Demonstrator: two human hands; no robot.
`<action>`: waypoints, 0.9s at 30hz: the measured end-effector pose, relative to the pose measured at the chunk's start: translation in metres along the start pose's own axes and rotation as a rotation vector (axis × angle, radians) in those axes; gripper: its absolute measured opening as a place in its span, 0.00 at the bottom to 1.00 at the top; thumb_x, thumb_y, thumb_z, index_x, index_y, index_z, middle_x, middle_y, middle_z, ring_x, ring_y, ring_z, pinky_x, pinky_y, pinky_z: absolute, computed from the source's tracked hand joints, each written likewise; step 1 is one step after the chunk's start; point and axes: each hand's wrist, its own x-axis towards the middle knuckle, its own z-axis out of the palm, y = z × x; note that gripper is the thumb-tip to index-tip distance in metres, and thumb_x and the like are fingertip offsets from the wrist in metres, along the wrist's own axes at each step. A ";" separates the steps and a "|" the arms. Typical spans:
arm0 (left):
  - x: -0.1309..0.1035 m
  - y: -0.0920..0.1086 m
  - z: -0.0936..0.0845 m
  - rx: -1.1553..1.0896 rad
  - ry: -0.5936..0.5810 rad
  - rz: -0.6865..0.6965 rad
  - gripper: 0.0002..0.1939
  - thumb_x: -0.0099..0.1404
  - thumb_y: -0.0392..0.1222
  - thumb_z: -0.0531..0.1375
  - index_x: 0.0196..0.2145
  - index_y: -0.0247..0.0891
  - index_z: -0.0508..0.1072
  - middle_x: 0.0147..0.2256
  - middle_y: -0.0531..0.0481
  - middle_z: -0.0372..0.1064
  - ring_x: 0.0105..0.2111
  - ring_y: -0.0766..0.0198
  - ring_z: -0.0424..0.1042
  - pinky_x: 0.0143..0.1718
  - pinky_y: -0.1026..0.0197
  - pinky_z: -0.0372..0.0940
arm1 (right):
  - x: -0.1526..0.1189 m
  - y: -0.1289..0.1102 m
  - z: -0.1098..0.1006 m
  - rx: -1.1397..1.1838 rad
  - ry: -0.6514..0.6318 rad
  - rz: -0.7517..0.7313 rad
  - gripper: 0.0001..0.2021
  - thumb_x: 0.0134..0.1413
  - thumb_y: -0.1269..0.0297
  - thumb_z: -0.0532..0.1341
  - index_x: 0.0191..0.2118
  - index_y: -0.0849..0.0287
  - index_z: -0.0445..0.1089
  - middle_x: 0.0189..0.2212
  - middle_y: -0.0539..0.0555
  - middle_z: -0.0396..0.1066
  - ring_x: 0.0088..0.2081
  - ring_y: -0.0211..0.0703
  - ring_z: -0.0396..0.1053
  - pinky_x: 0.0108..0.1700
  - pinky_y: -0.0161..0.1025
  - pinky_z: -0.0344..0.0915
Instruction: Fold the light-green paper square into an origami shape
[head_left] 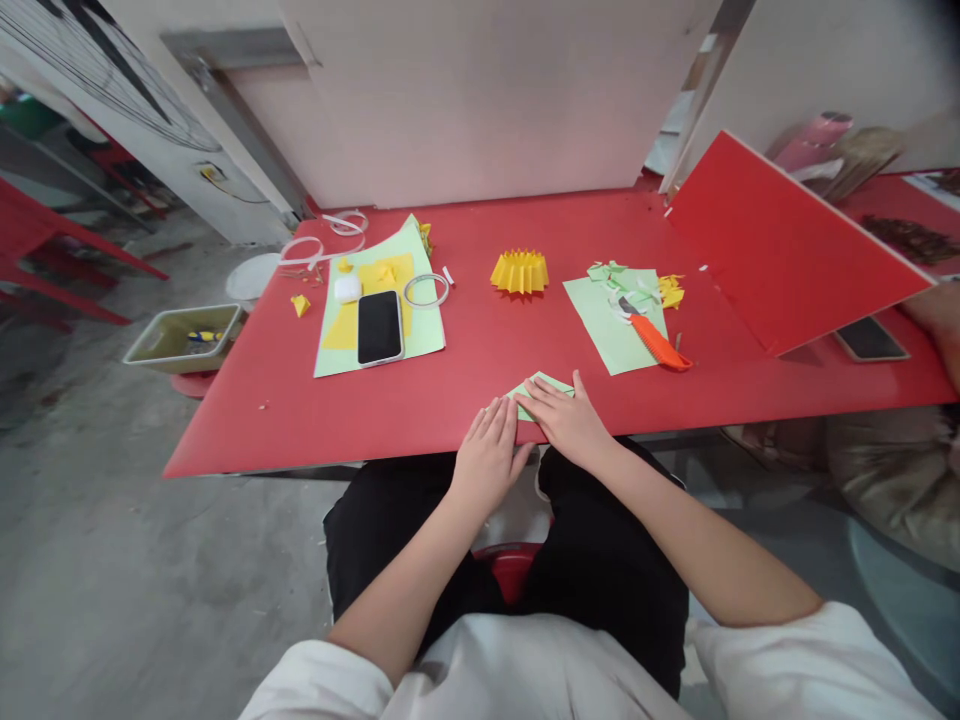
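My left hand (489,455) and my right hand (566,418) lie flat, fingers pressing on a small folded piece of light green paper (541,385) at the near edge of the red table (480,340). The right hand covers most of the paper; the left hand touches its left side. Farther back sits a pleated yellow paper fan shape (519,272). To the right lies a green sheet (611,325) with paper scraps and an orange-handled cutter (654,343) on it.
At the left, a green sheet (420,330) carries yellow paper, a black phone (379,327), a white earbud case (347,289) and a tape ring (426,290). A red board (780,250) leans at the right beside another phone (870,340). A tray (180,338) sits off the table's left.
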 end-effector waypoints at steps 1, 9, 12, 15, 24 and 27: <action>0.001 0.000 0.001 0.006 -0.005 -0.005 0.28 0.67 0.49 0.47 0.59 0.26 0.56 0.57 0.34 0.59 0.59 0.52 0.56 0.58 0.50 0.55 | 0.000 0.005 -0.002 0.013 0.015 0.017 0.18 0.63 0.65 0.45 0.55 0.52 0.62 0.56 0.56 0.62 0.59 0.47 0.57 0.59 0.68 0.37; -0.005 -0.002 -0.002 0.068 0.037 0.056 0.24 0.66 0.44 0.51 0.56 0.28 0.62 0.54 0.36 0.63 0.55 0.51 0.61 0.54 0.50 0.57 | -0.011 0.045 -0.034 -0.017 0.196 0.249 0.14 0.59 0.61 0.52 0.41 0.56 0.74 0.55 0.58 0.64 0.60 0.56 0.56 0.59 0.69 0.39; -0.018 -0.004 -0.008 0.020 0.128 0.091 0.17 0.65 0.33 0.51 0.50 0.38 0.69 0.45 0.42 0.72 0.43 0.57 0.70 0.44 0.53 0.62 | -0.033 0.031 -0.049 0.303 0.305 0.381 0.15 0.58 0.58 0.53 0.40 0.58 0.74 0.46 0.57 0.72 0.50 0.49 0.67 0.54 0.51 0.60; -0.024 -0.004 -0.020 -0.098 0.270 0.095 0.16 0.64 0.30 0.51 0.45 0.40 0.73 0.35 0.46 0.74 0.33 0.63 0.70 0.36 0.58 0.62 | -0.059 -0.001 -0.055 0.673 0.115 0.590 0.20 0.57 0.50 0.52 0.25 0.59 0.72 0.25 0.54 0.74 0.30 0.43 0.72 0.35 0.40 0.67; 0.045 0.012 -0.065 -0.183 0.723 0.066 0.18 0.57 0.31 0.60 0.46 0.43 0.72 0.44 0.43 0.68 0.48 0.53 0.65 0.47 0.50 0.63 | 0.013 -0.057 -0.071 1.371 0.589 0.542 0.16 0.48 0.52 0.61 0.38 0.59 0.73 0.37 0.56 0.75 0.38 0.45 0.72 0.39 0.40 0.70; 0.074 0.004 -0.090 -0.338 0.753 0.142 0.18 0.58 0.37 0.61 0.47 0.42 0.70 0.55 0.41 0.59 0.54 0.50 0.62 0.52 0.49 0.62 | 0.049 -0.041 -0.104 1.335 0.671 0.476 0.15 0.46 0.54 0.63 0.31 0.62 0.73 0.28 0.55 0.75 0.29 0.42 0.71 0.31 0.37 0.70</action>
